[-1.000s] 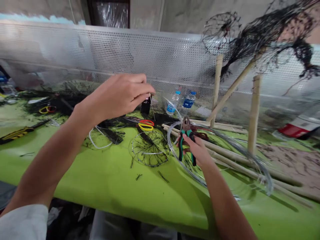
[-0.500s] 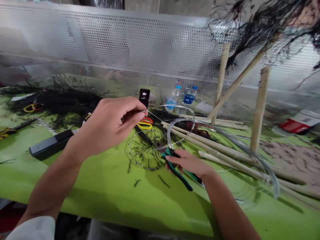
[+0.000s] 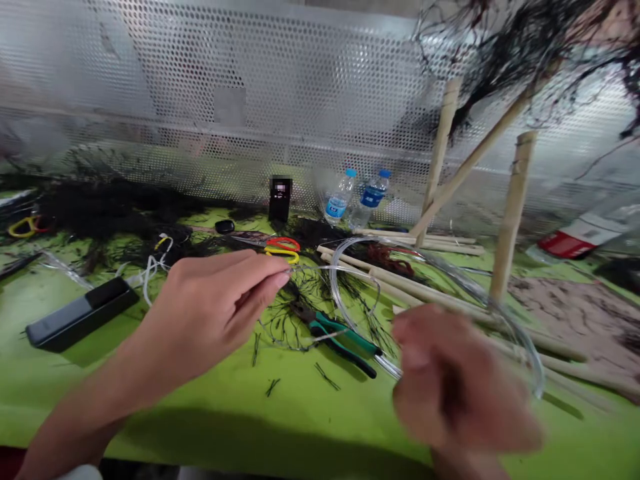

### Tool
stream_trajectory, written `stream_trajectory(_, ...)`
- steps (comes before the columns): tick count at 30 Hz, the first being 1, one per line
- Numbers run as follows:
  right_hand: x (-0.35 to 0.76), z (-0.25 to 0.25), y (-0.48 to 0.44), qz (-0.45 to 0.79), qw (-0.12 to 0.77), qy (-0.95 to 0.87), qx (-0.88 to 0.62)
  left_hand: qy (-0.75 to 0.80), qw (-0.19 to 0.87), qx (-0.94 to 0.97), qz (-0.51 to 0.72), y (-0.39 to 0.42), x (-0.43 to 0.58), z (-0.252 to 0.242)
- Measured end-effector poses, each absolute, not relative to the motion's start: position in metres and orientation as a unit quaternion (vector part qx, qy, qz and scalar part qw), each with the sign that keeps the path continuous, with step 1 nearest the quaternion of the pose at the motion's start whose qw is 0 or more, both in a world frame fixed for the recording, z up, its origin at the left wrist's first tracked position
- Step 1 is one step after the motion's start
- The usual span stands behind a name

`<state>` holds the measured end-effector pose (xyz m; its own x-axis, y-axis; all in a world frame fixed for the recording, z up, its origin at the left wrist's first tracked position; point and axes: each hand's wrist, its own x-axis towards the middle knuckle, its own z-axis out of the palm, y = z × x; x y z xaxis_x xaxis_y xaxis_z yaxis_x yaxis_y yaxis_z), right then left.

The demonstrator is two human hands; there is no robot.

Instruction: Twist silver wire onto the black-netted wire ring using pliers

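Note:
My left hand [image 3: 225, 300] is closed, thumb against forefinger, pinching the end of a thin pale wire [image 3: 345, 269] that curves off to the right. The pliers [image 3: 350, 341], with green and black handles, lie on the green table below, jaws toward the left. Partly under them is a wire ring [image 3: 295, 348] with black thread-like branches across it. My right hand [image 3: 460, 380] hangs over the table to the right of the pliers, apart from them; motion blurs its curled fingers. Beyond the pliers lies a coil of clear tubing or wire [image 3: 336, 280].
Scissors [image 3: 283, 252] with red and yellow handles lie behind my left hand. A dark grey box [image 3: 83, 313] sits at left. Wooden sticks [image 3: 430, 293] and upright posts [image 3: 513, 220] stand at right. Two water bottles [image 3: 340, 197] and a black device [image 3: 280, 200] are against the perforated screen [image 3: 250, 133].
My right hand has let go of the pliers and moved right and nearer to me; the pliers now lie on the table. My left hand has come lower, still pinching the wire.

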<state>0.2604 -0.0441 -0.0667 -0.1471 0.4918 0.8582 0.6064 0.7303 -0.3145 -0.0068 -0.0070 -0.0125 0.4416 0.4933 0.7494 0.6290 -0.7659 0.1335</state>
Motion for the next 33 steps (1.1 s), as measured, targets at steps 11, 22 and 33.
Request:
stream_trajectory(11,0.179,-0.030,-0.014,-0.032,0.472,-0.764,-0.440,-0.333,0.072,-0.852,-0.397,0.002,-0.009,-0.021)
stream_trajectory(22,0.196,-0.014,-0.014,0.295,0.424,-0.720,-0.463,-0.281,0.223,-0.877,-0.319,0.003,-0.005,-0.029)
stream_trajectory(33,0.219,-0.033,0.027,-0.118,0.401,-0.873,-0.251,-0.330,0.147,-0.896,-0.258,0.022,-0.005,-0.033)
